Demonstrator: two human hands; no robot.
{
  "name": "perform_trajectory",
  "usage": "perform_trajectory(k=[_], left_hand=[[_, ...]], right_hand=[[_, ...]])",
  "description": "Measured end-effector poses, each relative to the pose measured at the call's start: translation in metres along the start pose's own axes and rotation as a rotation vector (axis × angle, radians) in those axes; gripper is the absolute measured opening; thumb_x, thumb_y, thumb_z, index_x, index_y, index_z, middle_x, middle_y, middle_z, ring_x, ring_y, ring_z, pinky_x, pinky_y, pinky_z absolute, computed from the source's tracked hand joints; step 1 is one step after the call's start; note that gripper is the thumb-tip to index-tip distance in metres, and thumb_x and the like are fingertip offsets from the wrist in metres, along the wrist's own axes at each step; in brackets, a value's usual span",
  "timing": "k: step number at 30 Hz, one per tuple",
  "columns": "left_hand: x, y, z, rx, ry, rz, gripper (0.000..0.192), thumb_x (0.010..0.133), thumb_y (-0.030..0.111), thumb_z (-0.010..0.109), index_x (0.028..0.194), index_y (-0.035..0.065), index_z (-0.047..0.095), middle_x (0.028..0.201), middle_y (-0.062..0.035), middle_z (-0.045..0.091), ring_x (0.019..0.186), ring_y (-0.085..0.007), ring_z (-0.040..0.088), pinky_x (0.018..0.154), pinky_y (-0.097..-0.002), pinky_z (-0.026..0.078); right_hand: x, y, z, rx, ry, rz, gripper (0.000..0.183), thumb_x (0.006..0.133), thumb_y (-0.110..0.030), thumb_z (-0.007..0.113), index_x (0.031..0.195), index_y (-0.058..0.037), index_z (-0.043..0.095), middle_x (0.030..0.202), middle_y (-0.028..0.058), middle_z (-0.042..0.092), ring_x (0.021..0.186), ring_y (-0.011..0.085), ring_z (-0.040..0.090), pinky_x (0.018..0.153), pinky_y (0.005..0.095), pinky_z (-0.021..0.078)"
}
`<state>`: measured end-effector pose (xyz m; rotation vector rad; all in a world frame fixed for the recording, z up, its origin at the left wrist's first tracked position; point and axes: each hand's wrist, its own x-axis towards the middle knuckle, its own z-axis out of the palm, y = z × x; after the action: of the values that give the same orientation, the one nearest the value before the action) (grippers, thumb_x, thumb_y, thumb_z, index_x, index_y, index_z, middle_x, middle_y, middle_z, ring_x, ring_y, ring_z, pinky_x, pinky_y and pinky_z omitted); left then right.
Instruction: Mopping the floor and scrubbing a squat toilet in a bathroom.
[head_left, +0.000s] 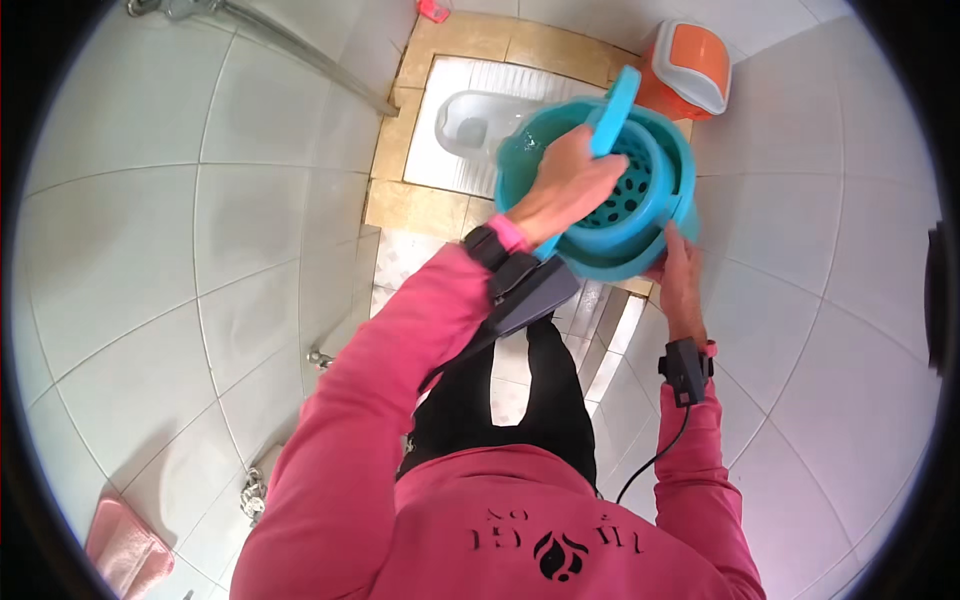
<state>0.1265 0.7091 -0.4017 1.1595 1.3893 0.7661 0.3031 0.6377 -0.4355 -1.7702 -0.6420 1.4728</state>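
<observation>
A turquoise plastic mop bucket (525, 139) is held tilted in front of me, over the near right side of the squat toilet (465, 127). Inside the bucket sits a perforated wringer basket (661, 169), its holes showing dark. My left hand (577, 176) grips the bucket's turquoise carrying handle (618, 109), which crosses above the basket. Low on the right, my right hand (679, 270) holds the bucket's side near the rim, thumb up and the other fingers partly hidden. Whether the bucket touches the floor cannot be told.
An orange and white lidded bin (697, 64) stands in the back right corner. Tan tiles (416, 206) border the toilet. On the left wall are a metal pipe (315, 60) and taps (319, 360). A dark flat object (541, 300) shows below my left wrist; a cable (660, 454) runs from my right wrist.
</observation>
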Motion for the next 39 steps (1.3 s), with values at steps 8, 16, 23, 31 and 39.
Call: perform_trajectory(k=[8,16,23,31,39], left_hand=[[0.023,-0.009,0.007,0.018,0.042,0.095,0.017,0.062,0.013,0.047,0.069,-0.0032,0.048,0.063,-0.0136,0.050,0.059,-0.0239,0.047,0.053,-0.0335,0.038],[0.025,0.002,0.006,0.145,0.044,0.113,0.022,0.062,0.012,0.044,0.074,-0.0058,0.049,0.076,-0.0243,0.052,0.074,-0.0374,0.050,0.066,-0.0399,0.040],[0.032,-0.003,0.008,0.255,0.068,0.106,0.024,0.062,0.014,0.046,0.074,-0.0062,0.049,0.075,-0.0241,0.052,0.074,-0.0368,0.050,0.065,-0.0386,0.040],[0.027,-0.006,0.019,0.249,0.110,0.130,0.026,0.062,0.017,0.046,0.074,-0.0067,0.048,0.074,-0.0249,0.051,0.072,-0.0369,0.050,0.064,-0.0388,0.040],[0.013,-0.008,0.040,0.058,-0.020,0.198,0.034,0.068,0.025,0.050,0.077,-0.0053,0.037,0.065,-0.0215,0.049,0.064,-0.0361,0.048,0.057,-0.0390,0.038]], right_hand=[[-0.002,-0.005,0.011,-0.153,0.117,-0.099,0.025,0.072,-0.023,0.050,0.066,0.0016,0.045,0.060,0.0049,0.046,0.050,0.0120,0.047,0.045,0.0242,0.0440],[0.006,-0.005,0.029,-0.139,0.154,-0.123,0.020,0.071,-0.014,0.051,0.060,0.0000,0.042,0.056,0.0053,0.044,0.045,0.0120,0.046,0.040,0.0258,0.0457],[0.010,-0.008,0.043,-0.163,0.138,-0.122,0.021,0.072,-0.015,0.051,0.062,0.0010,0.042,0.057,0.0057,0.044,0.045,0.0131,0.047,0.040,0.0248,0.0446],[0.009,-0.010,0.050,-0.140,0.126,-0.116,0.021,0.072,-0.015,0.050,0.061,0.0005,0.042,0.056,0.0052,0.043,0.046,0.0135,0.048,0.040,0.0252,0.0458],[0.020,-0.001,0.043,-0.066,0.165,-0.120,0.022,0.071,-0.018,0.051,0.061,0.0004,0.043,0.056,0.0037,0.043,0.046,0.0117,0.045,0.039,0.0251,0.0441]])
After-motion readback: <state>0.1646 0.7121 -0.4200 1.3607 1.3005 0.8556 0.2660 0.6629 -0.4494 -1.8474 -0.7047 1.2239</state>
